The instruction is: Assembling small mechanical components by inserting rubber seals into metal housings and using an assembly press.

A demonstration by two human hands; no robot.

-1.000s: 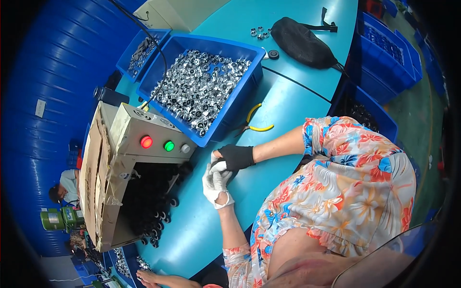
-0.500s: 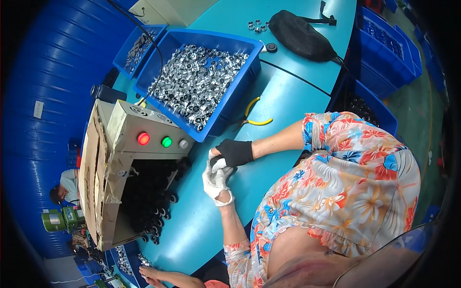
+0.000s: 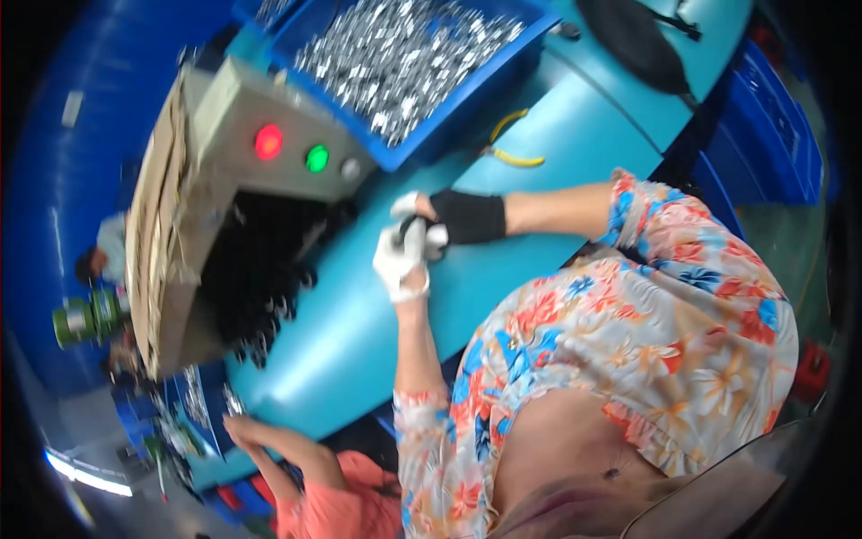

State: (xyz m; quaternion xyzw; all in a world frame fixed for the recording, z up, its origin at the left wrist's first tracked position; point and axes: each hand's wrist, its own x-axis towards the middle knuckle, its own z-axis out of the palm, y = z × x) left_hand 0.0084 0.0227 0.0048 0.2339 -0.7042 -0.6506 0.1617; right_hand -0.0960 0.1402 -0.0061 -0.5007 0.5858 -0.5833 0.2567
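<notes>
Small dark piece (image 3: 411,224), blurred and mostly covered, remains between the hands over the teal tabletop (image 3: 359,314); its shape is unclear. White-gloved left hand (image 3: 400,267) curls its fingers closely around it; how far the black-gloved right hand's (image 3: 465,216) fingers close, I cannot tell. Since earlier, the blue plastic bin (image 3: 388,160) at twelve o'clock has become cropped; a co-worker's coral shirt (image 3: 346,503) has emerged at seven

1 head view — facing down
</notes>
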